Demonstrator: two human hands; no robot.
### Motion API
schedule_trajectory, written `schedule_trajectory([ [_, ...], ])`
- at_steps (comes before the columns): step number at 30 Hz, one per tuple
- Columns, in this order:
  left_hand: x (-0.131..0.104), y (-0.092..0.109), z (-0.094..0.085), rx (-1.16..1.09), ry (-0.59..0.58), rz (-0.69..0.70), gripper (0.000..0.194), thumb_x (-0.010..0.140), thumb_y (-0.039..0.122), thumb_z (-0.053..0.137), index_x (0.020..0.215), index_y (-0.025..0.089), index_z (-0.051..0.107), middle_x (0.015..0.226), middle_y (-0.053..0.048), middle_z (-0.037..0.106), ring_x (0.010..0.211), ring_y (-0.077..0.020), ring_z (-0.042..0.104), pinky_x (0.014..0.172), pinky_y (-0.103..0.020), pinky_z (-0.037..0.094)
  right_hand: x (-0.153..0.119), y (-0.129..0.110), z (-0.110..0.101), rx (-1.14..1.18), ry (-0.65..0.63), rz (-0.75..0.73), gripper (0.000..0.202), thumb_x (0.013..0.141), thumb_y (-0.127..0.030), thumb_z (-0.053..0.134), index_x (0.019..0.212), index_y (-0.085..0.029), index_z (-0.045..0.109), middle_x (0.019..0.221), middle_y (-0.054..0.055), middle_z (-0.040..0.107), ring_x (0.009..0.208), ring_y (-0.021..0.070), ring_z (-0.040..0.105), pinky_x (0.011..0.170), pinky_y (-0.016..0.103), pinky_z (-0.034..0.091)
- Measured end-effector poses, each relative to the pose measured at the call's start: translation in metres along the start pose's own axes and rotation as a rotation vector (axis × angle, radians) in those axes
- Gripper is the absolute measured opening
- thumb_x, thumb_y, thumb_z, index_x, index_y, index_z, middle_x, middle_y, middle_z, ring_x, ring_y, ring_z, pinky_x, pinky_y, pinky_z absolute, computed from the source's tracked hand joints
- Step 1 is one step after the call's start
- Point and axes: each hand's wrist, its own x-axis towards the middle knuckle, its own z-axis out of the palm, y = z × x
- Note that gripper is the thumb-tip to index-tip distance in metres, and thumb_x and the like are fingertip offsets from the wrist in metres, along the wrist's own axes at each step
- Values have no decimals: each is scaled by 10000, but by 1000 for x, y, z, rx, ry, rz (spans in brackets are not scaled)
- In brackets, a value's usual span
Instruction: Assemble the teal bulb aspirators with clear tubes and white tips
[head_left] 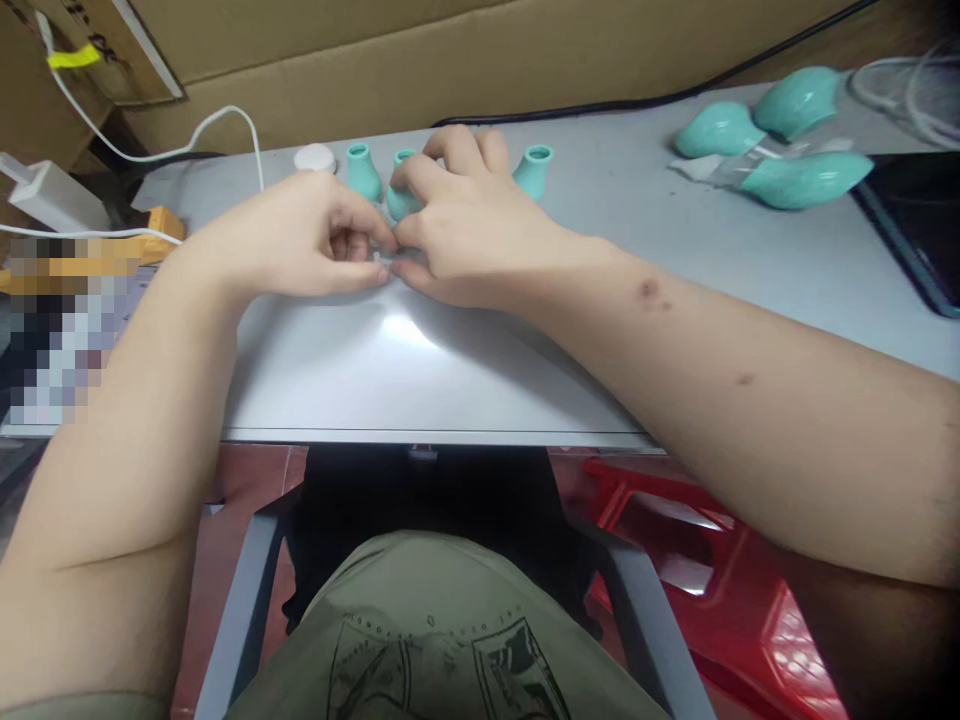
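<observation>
Over the middle of the table, my left hand [315, 235] and my right hand [457, 225] meet at their fingertips. Thumb and index finger of each are pinched around a small, clear or whitish piece [377, 260], too small to name. Just behind them stands a row of little turquoise vases: one at the left [363, 175], one partly covered by my right hand [403, 190], and one at the right [534, 172]. The right hand's other fingers arch over the row and hide what is beneath. A white round cap [314, 158] lies behind my left hand.
Three turquoise rounded pieces [806, 180] lie with clear plastic at the back right, near a dark phone or tablet [919, 225]. A white charger [60, 200] and cable are at the left. Cardboard [450, 60] walls the table's back; a red stool [720, 590] stands below.
</observation>
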Motion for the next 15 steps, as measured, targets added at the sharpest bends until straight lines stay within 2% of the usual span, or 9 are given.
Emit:
schedule_trajectory([
  [1,-4,7,-2,-48,79,10,215,968,465,856,1068,289,927,690,13,690,593,-175,494,572,-335,394,-2,-2,-5,-32,-24,-6,187,1043,-249,690,990,-138,829,1468,207,656,1469,504,467,1250,749,399],
  [4,-11,18,-6,-141,339,-15,23,960,302,887,950,282,894,720,3,663,671,-174,463,644,-328,379,-5,-6,-14,-145,-86,3,305,1074,-221,568,1060,-154,865,1530,208,630,1476,504,476,1197,699,447],
  [6,-8,15,-6,-142,451,-16,97,928,187,910,936,282,889,804,1,692,710,-178,435,707,-325,392,-5,-5,-16,-170,-99,2,366,1086,-229,510,1083,-202,875,1556,175,623,1476,491,470,1167,680,461],
  [10,2,0,-1,-215,453,-54,268,843,80,987,995,281,894,1028,3,744,760,-174,479,747,-304,401,-3,-2,-13,-99,-69,23,375,1070,-266,495,996,-245,862,1537,151,642,1455,483,466,1158,689,448],
  [13,8,-13,5,-311,412,-65,323,792,63,1028,996,270,887,1026,-6,763,785,-191,509,731,-297,386,-1,0,-9,-25,-27,44,319,1030,-257,535,873,-239,812,1490,147,665,1440,475,477,1176,706,435],
  [15,12,-22,9,-289,363,-59,293,804,92,1022,981,283,887,944,12,772,776,-200,511,711,-299,371,1,2,-3,2,14,37,281,998,-239,559,806,-227,764,1437,149,686,1412,465,486,1166,718,440],
])
